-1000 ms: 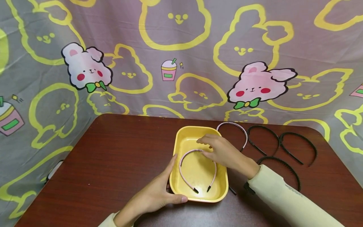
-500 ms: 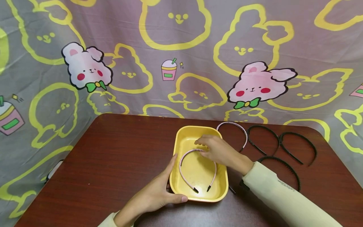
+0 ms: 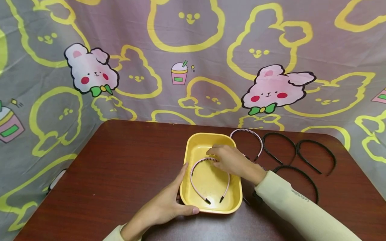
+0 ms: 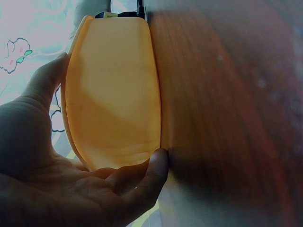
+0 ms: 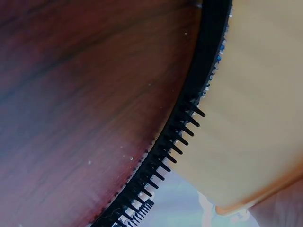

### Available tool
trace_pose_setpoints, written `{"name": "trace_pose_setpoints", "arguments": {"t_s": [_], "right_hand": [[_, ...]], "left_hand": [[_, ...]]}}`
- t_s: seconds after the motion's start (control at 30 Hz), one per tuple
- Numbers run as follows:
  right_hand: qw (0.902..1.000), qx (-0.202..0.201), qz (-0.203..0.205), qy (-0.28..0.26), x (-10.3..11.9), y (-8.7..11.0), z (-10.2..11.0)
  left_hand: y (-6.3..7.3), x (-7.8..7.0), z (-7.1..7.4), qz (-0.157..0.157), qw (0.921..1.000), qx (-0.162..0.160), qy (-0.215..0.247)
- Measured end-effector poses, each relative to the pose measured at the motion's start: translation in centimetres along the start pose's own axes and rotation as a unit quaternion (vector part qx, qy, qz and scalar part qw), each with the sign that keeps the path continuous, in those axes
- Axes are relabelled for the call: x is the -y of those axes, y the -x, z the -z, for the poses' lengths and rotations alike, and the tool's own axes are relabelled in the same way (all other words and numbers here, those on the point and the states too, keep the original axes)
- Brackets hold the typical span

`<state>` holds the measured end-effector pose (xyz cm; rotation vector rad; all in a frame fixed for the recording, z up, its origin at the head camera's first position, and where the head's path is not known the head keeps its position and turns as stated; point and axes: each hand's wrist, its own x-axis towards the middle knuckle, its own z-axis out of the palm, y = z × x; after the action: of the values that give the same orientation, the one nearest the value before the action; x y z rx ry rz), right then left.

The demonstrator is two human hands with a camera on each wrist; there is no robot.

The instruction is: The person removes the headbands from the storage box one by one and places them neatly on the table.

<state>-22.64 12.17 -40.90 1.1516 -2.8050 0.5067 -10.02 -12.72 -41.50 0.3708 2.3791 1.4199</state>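
Observation:
A yellow plastic basin (image 3: 208,184) sits mid-table with a pink, dark-toothed headband (image 3: 191,179) lying inside, its two black tips toward me. My left hand (image 3: 164,205) grips the basin's near left corner, thumb at the front rim and fingers along the left side. The left wrist view shows that hand against the basin's outer wall (image 4: 113,94). My right hand (image 3: 232,163) reaches over the right rim, fingers bent above the headband's arch. The thumb overlaps the arch; whether it pinches it is hidden. A black toothed headband (image 5: 187,104) beside the basin fills the right wrist view.
Right of the basin on the dark wooden table (image 3: 129,160) lie another pink headband (image 3: 258,138) and several black ones, including one at the far right (image 3: 321,144) and one nearer me (image 3: 301,170), partly under the right sleeve. A patterned curtain (image 3: 169,43) hangs behind the table.
My right hand has moved slightly left and deeper into the basin, its fingers a little more bent. The left hand, the basin and the headband inside hold their places.

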Motion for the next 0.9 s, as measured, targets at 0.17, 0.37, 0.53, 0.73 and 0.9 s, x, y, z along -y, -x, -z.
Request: {"name": "trace_pose_setpoints", "arguments": {"t_s": [0.17,0.37,0.53,0.73,0.9], "right_hand": [[0.9998,0.01,-0.002,0.017,-0.01,-0.09,-0.01],[0.9995,0.017,0.002,0.025,-0.1,-0.11,-0.1],[0.9993,0.026,-0.002,0.028,-0.18,-0.22,-0.21],[0.9989,0.04,-0.01,0.022,-0.19,-0.28,-0.16],[0.9988,0.045,-0.013,0.018,-0.16,-0.23,-0.02]], "left_hand": [[0.0,-0.05,0.0,0.0,1.0,-0.002,-0.002],[-0.01,-0.03,-0.02,-0.002,1.0,-0.004,-0.008],[-0.05,0.0,-0.04,-0.001,1.0,-0.002,-0.004],[-0.08,0.03,-0.04,-0.002,1.0,0.0,-0.002],[-0.06,0.08,-0.07,-0.003,1.0,0.001,0.003]]}}
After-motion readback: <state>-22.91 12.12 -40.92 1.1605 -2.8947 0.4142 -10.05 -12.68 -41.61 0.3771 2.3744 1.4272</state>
